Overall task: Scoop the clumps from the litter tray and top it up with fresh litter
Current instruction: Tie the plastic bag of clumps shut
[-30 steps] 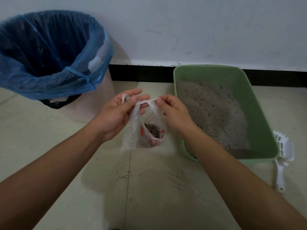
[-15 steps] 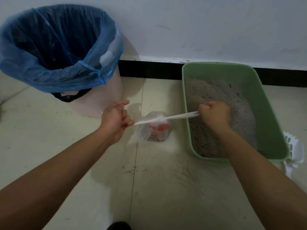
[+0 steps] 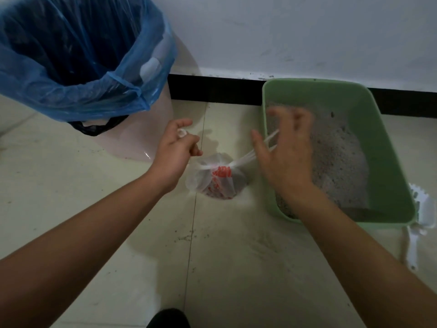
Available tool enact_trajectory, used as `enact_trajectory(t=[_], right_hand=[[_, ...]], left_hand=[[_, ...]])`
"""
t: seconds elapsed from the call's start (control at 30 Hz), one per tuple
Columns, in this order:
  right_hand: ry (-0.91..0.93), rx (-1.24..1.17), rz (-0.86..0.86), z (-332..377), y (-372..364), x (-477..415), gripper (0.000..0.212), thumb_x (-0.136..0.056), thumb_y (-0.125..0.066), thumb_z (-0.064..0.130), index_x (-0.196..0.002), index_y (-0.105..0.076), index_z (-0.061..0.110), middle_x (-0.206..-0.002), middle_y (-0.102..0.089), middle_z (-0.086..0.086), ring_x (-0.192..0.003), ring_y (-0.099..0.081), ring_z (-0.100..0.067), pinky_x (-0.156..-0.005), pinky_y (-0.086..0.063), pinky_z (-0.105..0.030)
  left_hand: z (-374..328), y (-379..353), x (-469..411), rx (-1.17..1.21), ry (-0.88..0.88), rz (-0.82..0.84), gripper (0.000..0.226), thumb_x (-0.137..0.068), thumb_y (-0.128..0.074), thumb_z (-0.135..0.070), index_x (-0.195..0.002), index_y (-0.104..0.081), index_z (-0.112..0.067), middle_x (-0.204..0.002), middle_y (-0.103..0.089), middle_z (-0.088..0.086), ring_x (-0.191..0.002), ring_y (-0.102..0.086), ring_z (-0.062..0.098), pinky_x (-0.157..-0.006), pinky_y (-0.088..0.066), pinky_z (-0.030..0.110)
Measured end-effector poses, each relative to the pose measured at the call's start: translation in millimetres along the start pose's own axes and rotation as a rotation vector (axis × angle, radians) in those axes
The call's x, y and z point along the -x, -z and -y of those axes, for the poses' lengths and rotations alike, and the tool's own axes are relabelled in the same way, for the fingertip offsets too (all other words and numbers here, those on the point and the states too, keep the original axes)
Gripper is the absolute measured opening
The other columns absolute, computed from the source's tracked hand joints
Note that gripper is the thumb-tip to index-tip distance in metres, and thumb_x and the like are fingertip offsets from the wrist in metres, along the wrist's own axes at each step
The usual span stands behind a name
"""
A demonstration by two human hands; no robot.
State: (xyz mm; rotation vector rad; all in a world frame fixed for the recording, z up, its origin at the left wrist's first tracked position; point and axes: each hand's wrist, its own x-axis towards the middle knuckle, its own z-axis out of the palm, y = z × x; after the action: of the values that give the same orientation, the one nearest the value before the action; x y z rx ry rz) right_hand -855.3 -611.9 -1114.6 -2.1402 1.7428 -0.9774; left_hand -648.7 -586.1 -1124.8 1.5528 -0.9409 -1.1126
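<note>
Your left hand (image 3: 173, 153) is clenched on one handle of the small plastic bag (image 3: 216, 179) at frame centre, on the floor. Your right hand (image 3: 287, 157) is spread, the other handle looped across its fingers (image 3: 257, 142). The green litter tray (image 3: 387, 147) sits right of centre, the white scoop (image 3: 423, 209) touching its lower right corner.

A small plastic bag (image 3: 216, 177) of clumps sits on the floor (image 3: 224, 256) beside the green litter tray (image 3: 387, 162). The left hand (image 3: 173, 152) pinches one handle; the right hand (image 3: 287, 155), fingers spread and blurred, has the other strand across it.
</note>
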Motion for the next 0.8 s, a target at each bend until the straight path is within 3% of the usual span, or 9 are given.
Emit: enact_trajectory(t=[0.03,0.1,0.17,0.3,0.4,0.47,0.57,0.67,0.8], right_hand=[[-0.002,-0.005,0.134,6,-1,3,0.03,-0.096,-0.057,0.044,-0.109,-0.062,0.018,-0.109,-0.058,-0.004,-0.082,-0.057,-0.011,-0.066,-0.042,-0.016],[-0.15,0.052,0.516,10,-12,10,0.049,-0.1,-0.042,0.052,-0.082,-0.066,0.013,-0.075,-0.065,-0.004,-0.06,-0.061,-0.013,-0.058,-0.048,-0.024],[-0.273,0.144,0.726,6,-28,18,0.067,-0.1,-0.031,0.058,-0.084,-0.069,0.005,-0.075,-0.068,-0.013,-0.064,-0.064,-0.022,-0.066,-0.054,-0.03],[-0.301,0.068,0.601,3,-54,18,0.055,-0.104,-0.034,0.046,-0.113,-0.063,-0.001,-0.11,-0.061,-0.02,-0.089,-0.057,-0.028,-0.085,-0.047,-0.034],[-0.331,-0.069,0.541,5,-68,15,0.046,-0.102,-0.042,0.043,-0.119,-0.065,0.007,-0.123,-0.061,-0.016,-0.109,-0.057,-0.029,-0.096,-0.044,-0.035],[-0.335,-0.115,0.486,7,-73,17,0.039,-0.099,-0.05,0.042,-0.114,-0.07,0.012,-0.118,-0.066,-0.008,-0.106,-0.06,-0.024,-0.091,-0.046,-0.031],[-0.445,-0.33,0.489,9,-72,19,0.03,-0.096,-0.06,0.036,-0.097,-0.074,0.009,-0.094,-0.072,-0.004,-0.086,-0.064,-0.019,-0.075,-0.048,-0.03],[-0.586,-0.493,0.543,11,-73,23,0.031,-0.094,-0.063,0.037,-0.092,-0.075,0.008,-0.088,-0.074,-0.011,-0.085,-0.07,-0.022,-0.083,-0.057,-0.04],[-0.659,-0.568,0.542,8,-75,28,0.029,-0.094,-0.063,0.041,-0.104,-0.076,0.017,-0.094,-0.075,0.003,-0.093,-0.07,-0.015,-0.091,-0.056,-0.041]], left_hand=[[-2,-4,0,0.043,0.007,0.016,0.038,-0.094,-0.048,-0.002,-0.129,-0.047,-0.016,-0.066,-0.051,0.004,-0.068,-0.054,0.017,-0.078,-0.051,0.034],[-7,-8,1,0.105,0.018,0.033,0.042,-0.093,-0.049,-0.002,-0.132,-0.045,-0.016,-0.068,-0.052,0.004,-0.069,-0.055,0.016,-0.084,-0.051,0.036],[-6,-8,-2,0.137,0.044,0.007,0.051,-0.09,-0.054,-0.006,-0.137,-0.039,-0.018,-0.08,-0.061,0.007,-0.081,-0.061,0.018,-0.088,-0.051,0.034],[13,3,-9,-0.056,0.239,-0.071,0.085,-0.077,-0.074,-0.04,-0.146,-0.029,-0.018,-0.133,-0.056,0.008,-0.119,-0.055,0.021,-0.1,-0.044,0.038],[24,14,3,-0.259,0.441,0.069,0.104,-0.077,-0.069,-0.06,-0.151,-0.011,-0.016,-0.149,-0.038,0.008,-0.128,-0.047,0.027,-0.102,-0.044,0.044],[26,23,10,-0.395,0.546,0.212,0.095,-0.071,-0.075,-0.061,-0.14,-0.03,-0.014,-0.125,-0.057,0.009,-0.103,-0.057,0.022,-0.083,-0.049,0.035],[31,32,12,-0.384,0.562,0.334,0.063,-0.07,-0.086,-0.026,-0.118,-0.049,-0.01,-0.081,-0.059,0.011,-0.066,-0.051,0.016,-0.059,-0.043,0.03],[31,32,10,-0.253,0.401,0.192,0.029,-0.076,-0.079,-0.006,-0.102,-0.067,0.001,-0.08,-0.063,0.015,-0.066,-0.055,0.015,-0.059,-0.049,0.024],[37,22,6,-0.121,0.254,0.017,0.02,-0.085,-0.073,-0.02,-0.094,-0.074,-0.001,-0.088,-0.066,0.016,-0.067,-0.056,0.011,-0.066,-0.051,0.024]])
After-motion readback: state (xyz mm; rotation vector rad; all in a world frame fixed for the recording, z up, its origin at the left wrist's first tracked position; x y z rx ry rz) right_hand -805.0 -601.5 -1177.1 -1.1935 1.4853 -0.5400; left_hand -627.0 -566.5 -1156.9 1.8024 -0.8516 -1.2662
